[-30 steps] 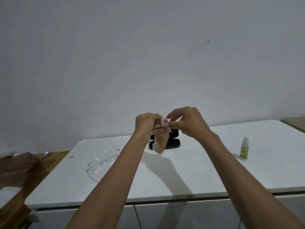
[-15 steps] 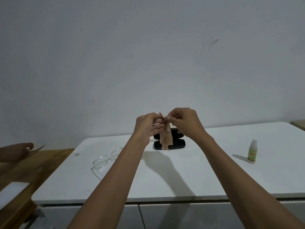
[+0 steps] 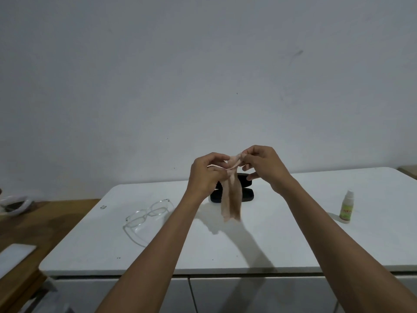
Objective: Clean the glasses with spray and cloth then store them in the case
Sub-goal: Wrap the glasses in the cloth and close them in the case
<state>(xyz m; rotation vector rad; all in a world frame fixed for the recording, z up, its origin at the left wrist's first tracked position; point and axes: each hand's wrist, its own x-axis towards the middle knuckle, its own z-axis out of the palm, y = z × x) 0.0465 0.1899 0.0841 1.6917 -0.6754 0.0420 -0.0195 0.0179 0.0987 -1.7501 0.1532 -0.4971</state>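
Note:
A thin beige cloth (image 3: pixel 231 199) hangs in the air above the white table (image 3: pixel 248 245). My left hand (image 3: pixel 205 175) and my right hand (image 3: pixel 264 164) both pinch its top edge, close together. Behind the cloth an open black glasses case (image 3: pixel 247 193) lies on the table, partly hidden. Clear-framed glasses (image 3: pixel 146 214) lie on the table to the left, apart from both hands. A small spray bottle (image 3: pixel 346 207) with a green label stands upright at the right.
A wooden surface (image 3: pixel 45 222) adjoins the table on the left, with a white bowl-like object (image 3: pixel 15 203) at the far left and a white slab (image 3: pixel 13 256) nearer me. A plain wall stands behind. Cabinet doors (image 3: pixel 248 294) show below the table's front edge.
The cloth has unfolded and hangs lower and longer from my fingers. My hands stay together above the case. The other person's hand at the far left is gone from view.

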